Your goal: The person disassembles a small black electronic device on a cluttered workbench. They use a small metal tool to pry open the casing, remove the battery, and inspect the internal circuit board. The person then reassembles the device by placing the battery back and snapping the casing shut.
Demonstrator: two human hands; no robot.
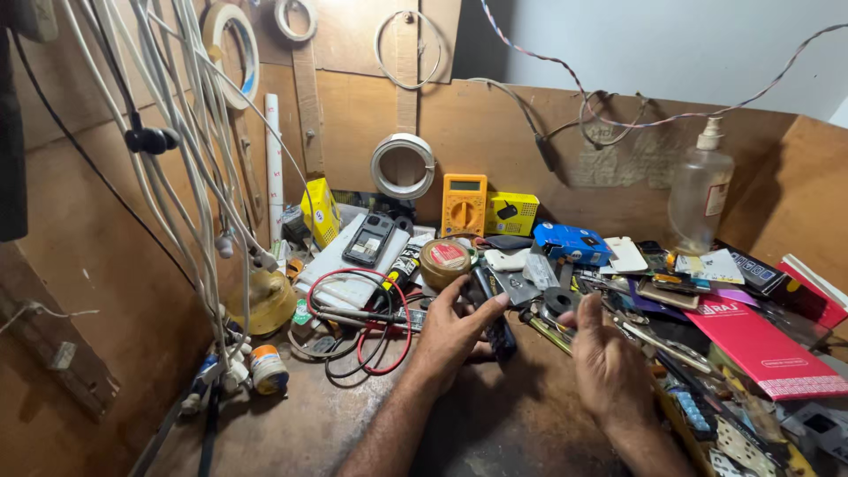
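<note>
My left hand (452,329) is wrapped around a slim black device (500,336), thumb stretched toward a metal plate (521,284) on the bench. My right hand (609,364) hovers just right of it, fingers loosely curled and apart, holding nothing, close to a black tape roll (559,300). Red and black probe leads (371,322) coil left of my left hand. A round tin with a red label (444,261) stands just beyond my fingers.
A yellow multimeter (464,204) and a yellow box (512,213) lean on the wooden back wall. A clear pump bottle (700,193) stands at the right. A red box (760,344) and small parts crowd the right side. White cables (190,150) hang at the left.
</note>
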